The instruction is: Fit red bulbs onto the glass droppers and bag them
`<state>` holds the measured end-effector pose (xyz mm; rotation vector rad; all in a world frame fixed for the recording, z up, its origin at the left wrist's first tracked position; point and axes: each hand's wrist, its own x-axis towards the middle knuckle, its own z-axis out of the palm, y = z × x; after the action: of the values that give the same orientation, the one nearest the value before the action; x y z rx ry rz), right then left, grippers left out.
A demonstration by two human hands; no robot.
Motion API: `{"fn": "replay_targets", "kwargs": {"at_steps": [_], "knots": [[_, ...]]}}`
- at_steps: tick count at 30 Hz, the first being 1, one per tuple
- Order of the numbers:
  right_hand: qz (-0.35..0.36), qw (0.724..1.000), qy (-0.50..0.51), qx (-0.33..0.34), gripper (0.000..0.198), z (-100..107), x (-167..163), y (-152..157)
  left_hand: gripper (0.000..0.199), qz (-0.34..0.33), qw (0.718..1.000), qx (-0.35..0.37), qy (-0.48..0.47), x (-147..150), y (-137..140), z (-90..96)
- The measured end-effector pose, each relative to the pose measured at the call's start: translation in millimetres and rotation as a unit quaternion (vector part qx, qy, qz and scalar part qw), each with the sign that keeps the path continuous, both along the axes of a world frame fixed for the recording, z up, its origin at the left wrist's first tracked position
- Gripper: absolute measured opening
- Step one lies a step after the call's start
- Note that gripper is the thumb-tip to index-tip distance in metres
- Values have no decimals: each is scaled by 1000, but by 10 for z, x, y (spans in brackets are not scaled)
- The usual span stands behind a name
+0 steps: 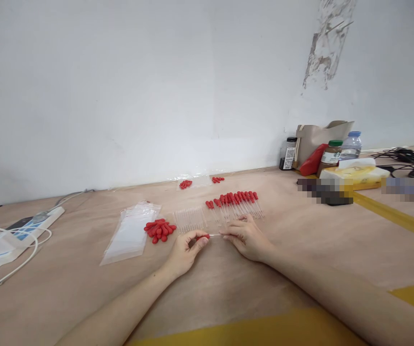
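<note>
Between my two hands lies a dropper held level, its red rubber bulb [204,236] on the left and its clear glass tube [214,235] on the right. The fingers of my left hand [187,250] pinch the bulb. My right hand [247,238] grips the tube near its far end. Just beyond, a row of clear glass tubes [189,220] lies on the brown surface. To their right rests a row of droppers [237,199] with red bulbs fitted. A pile of loose red rubber bulbs [159,229] sits left of the tubes.
Clear plastic bags [131,230] lie at the left, near a white power strip [22,235] with cables. More red bulbs in clear plastic [199,181] are by the wall. At the right stand a tissue pack [354,175], a green-capped bottle [331,156] and a beige bag [317,142].
</note>
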<state>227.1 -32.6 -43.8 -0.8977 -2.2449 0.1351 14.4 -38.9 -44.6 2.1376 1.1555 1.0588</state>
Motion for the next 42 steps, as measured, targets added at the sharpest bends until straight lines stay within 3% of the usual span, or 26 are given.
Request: {"fn": "replay_targets", "kwargs": {"at_steps": [8, 16, 24, 32, 34, 36, 39, 42], "knots": [[21, 998, -29, 47, 22, -37, 34, 92, 15, 19, 991, 90, 100, 21, -40, 71], [0, 991, -81, 105, 22, -37, 8, -1, 17, -20, 973, 170, 154, 34, -85, 90], [0, 995, -63, 80, 21, -73, -101, -39, 18, -34, 967, 188, 167, 10, -77, 76], [-48, 985, -144, 86, 22, 146, -128, -142, 14, -16, 960, 219, 176, -77, 9, 101], [-82, 983, -156, 55, 23, 197, -95, -137, 24, 25, 966, 210, 149, -91, 1, 82], [-133, 982, -132, -19, 23, 238, -48, -76, 33, 51, 972, 187, 133, -94, -13, 65], [-208, 966, -60, -143, 24, 293, -8, 112, 28, 26, 976, 155, 151, -82, -30, 53], [-271, 944, -32, -185, 26, 334, -88, 342, 20, -4, 973, 157, 167, -65, -33, 49]]}}
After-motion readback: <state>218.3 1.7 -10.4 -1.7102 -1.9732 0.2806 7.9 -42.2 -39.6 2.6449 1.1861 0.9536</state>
